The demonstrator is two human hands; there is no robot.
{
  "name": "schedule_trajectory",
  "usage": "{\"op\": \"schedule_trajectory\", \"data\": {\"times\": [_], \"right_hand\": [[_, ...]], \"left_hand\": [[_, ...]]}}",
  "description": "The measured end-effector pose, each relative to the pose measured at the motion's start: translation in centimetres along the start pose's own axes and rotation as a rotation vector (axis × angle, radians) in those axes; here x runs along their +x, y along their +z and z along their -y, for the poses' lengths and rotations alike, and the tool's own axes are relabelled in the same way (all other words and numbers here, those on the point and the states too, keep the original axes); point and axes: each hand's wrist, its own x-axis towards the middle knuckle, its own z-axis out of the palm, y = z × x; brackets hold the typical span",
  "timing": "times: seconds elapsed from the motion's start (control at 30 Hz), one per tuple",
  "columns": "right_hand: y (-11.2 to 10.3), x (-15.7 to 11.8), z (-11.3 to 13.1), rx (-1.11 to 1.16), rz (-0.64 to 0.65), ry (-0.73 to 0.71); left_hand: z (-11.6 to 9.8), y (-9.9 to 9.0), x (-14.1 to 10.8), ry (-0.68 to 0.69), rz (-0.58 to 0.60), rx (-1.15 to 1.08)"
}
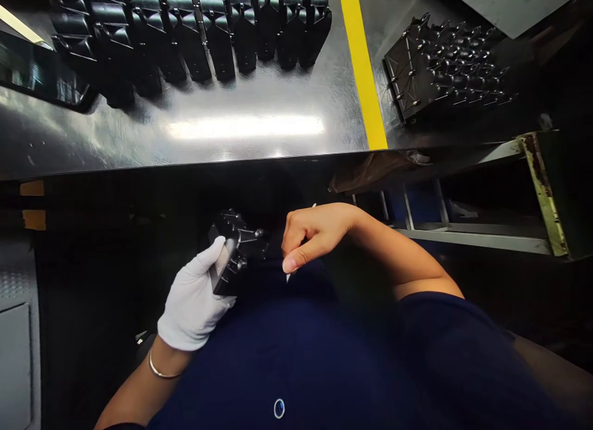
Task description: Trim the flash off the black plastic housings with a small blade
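A left hand (192, 306) in a white fabric glove grips a small black moulded part with thin projecting posts (226, 274), thumb on its near face. The bare right hand (319, 232) has its fingers curled closed around a slim, pale, pointed stick (288, 278); its tip pokes out just below the thumb.

From the right fingertips, the black part lies to the left, across a small gap and not touching. Its plate-like body leans, its long edge slanting from lower left to upper right, posts facing the right hand. The gloved hand is the nearer, already in contact. The stick slants steeply, tip down and slightly left.

Beyond both sets of fingers is a shiny metal table (273, 99) bearing a row of larger black parts (222, 22), cut off at the top edge.

The right fist hides the stick's middle; the gloved fingers behind the part are hidden, and its outer posts fade into darkness.
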Motion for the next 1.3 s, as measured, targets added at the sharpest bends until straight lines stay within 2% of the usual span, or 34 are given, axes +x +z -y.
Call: {"op": "schedule_trajectory", "data": {"times": [0.03, 0.07, 0.13, 0.2, 0.27, 0.33, 0.47, 0.57, 0.67, 0.83, 0.9, 0.97, 1.03, 1.13, 1.3], "right_hand": [[0.2, 0.1, 0.0, 0.068, -0.048, 0.004], [0.5, 0.4, -0.1, 0.108, -0.183, 0.019], [1.4, 1.3, -0.6, 0.144, -0.574, 0.058], [2.6, 2.6, -1.4, 0.136, -0.883, 0.077], [3.7, 4.1, -2.1, 0.072, -1.049, 0.058], [4.6, 5.3, -2.5, 0.004, -1.137, 0.025], [5.4, 6.2, -2.6, 0.032, -1.202, -0.004], [5.6, 6.1, -2.3, 0.072, -1.18, 0.022], [6.2, 6.6, -2.3, 0.088, -1.207, 0.04], [7.4, 8.2, -3.0, 0.145, -1.474, 0.001], [7.2, 8.0, -3.2, 0.188, -1.475, 0.008], [6.7, 7.1, -3.1, 0.115, -1.379, -0.022], [6.0, 5.8, -3.0, -0.063, -1.245, -0.099], [5.2, 4.0, -2.9, -0.32, -1.105, -0.162], [5.0, 2.8, -2.8, -0.492, -1.078, -0.119]], "left_hand": [[-0.2, 0.2, 0.0, 0.059, 0.006, -0.027], [-0.4, 0.5, 0.0, 0.127, 0.014, -0.053], [-0.8, 0.8, 0.1, 0.249, 0.037, -0.078], [-1.0, 0.9, 0.1, 0.316, 0.068, -0.079], [-1.0, 0.9, 0.1, 0.377, 0.103, -0.088], [-1.0, 0.8, 0.2, 0.426, 0.114, -0.104], [-0.9, 0.7, 0.5, 0.472, 0.116, -0.046], [-0.8, 0.6, 1.0, 0.453, 0.148, 0.013], [-0.6, 0.2, 1.5, 0.399, 0.265, -0.002], [-0.7, -1.5, 2.5, 0.157, 0.529, -0.012], [-0.9, -1.9, 2.6, 0.128, 0.602, -0.009], [-1.0, -1.7, 2.4, 0.143, 0.639, -0.023], [-1.1, -1.2, 2.0, 0.168, 0.614, -0.024], [-1.0, 0.1, 1.1, 0.211, 0.49, -0.016], [-0.4, 1.2, 0.2, 0.26, 0.307, -0.047]]}}
